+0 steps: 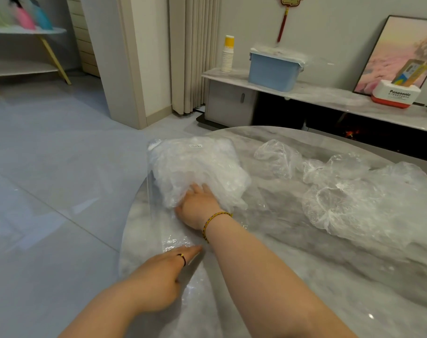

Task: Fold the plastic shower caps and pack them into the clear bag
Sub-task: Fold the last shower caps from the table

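A clear bag point(195, 164) stuffed with folded white shower caps lies on the left part of the grey marble table point(305, 276). My right hand point(197, 206) is inside the bag's mouth, fingers spread and pressed against the packed caps. My left hand point(158, 276) lies flat on the bag's open end near the table's left edge, holding the plastic film down. Several loose, unfolded shower caps point(353, 198) are spread over the right side of the table, apart from both hands.
The table's rounded left edge drops to a tiled floor point(49, 179). Behind stands a low cabinet point(232, 103) with a blue tub point(273, 69), stacked paper cups point(227, 54), a red-and-white box point(395, 93) and a framed picture point(397, 54).
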A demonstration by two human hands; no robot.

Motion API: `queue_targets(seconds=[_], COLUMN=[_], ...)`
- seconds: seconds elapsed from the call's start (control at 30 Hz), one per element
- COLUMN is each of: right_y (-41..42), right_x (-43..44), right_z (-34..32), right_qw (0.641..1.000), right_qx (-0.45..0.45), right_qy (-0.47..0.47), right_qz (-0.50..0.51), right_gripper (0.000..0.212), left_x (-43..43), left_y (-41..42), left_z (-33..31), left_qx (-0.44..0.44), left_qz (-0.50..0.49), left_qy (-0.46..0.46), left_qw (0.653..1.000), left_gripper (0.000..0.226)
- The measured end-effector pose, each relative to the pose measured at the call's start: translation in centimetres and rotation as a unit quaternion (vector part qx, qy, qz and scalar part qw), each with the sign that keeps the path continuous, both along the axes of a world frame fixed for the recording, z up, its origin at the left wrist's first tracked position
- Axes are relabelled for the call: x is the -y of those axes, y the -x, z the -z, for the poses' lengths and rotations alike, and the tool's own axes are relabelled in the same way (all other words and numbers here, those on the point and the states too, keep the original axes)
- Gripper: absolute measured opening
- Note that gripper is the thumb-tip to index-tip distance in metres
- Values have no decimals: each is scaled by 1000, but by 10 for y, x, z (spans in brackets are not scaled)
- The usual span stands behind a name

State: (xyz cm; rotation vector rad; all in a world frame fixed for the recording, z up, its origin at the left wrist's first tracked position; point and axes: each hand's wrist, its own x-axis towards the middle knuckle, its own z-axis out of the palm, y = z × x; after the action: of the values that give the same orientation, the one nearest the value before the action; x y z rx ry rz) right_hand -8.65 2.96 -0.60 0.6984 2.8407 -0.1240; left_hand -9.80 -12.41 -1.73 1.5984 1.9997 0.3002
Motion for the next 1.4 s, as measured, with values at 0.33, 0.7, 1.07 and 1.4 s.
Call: queue_targets(seconds=[0.33, 0.7, 1.07, 1.4], right_y=[-6, 12, -30, -131], right_x=[1, 25, 27, 41], right_z=[6, 0, -16, -21], right_qw=[995, 992, 989, 953], right_qx=[-81, -29, -110, -293], right_qy=[-53, -105, 94, 75], right_qz=[29, -66, -19, -9], right_gripper=[39, 34, 36, 38], left_x=[2, 0, 1, 2], left_y=[-1, 0, -1, -11], left_z=[-6, -5, -8, -15], left_qx=[44, 13, 23, -33], left_qz=[-47, 19, -4, -44], left_qy=[9, 8, 7, 10], left_qw=[998, 1000, 1000, 998], left_gripper=[73, 73, 70, 54])
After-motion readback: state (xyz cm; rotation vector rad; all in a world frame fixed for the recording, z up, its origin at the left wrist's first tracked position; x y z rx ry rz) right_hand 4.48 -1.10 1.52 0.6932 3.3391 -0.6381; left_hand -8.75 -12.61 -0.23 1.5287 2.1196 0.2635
